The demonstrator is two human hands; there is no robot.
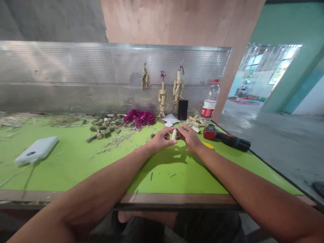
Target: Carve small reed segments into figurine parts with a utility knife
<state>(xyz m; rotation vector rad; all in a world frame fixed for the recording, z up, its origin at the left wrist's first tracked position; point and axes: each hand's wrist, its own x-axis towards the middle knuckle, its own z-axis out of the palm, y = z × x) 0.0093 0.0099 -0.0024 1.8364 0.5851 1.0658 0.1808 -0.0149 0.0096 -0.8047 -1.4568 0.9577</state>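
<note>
My left hand (164, 137) is closed around a short pale wooden stick piece (174, 134), held upright between thumb and fingers above the green tabletop. Against its right side, my right hand (189, 136) has its fingers curled together; what they pinch is hidden. Just left of my hands stands a small cut stub (152, 135). Behind them lies a white paper-like piece (170, 119). Part of a yellow object (208, 145) shows beside my right wrist. Two jointed stick figures, a left one (162, 96) and a right one (178, 84), hang with purple string at the back.
A cordless drill (225, 137) lies at right, near a bottle (209, 104) and several peeled pieces (195, 121). Purple string (140, 118), cut sticks (101, 130) and shavings lie left of centre. A white power bank (37, 149) with a cable is at far left. Perforated metal (76, 77) stands behind.
</note>
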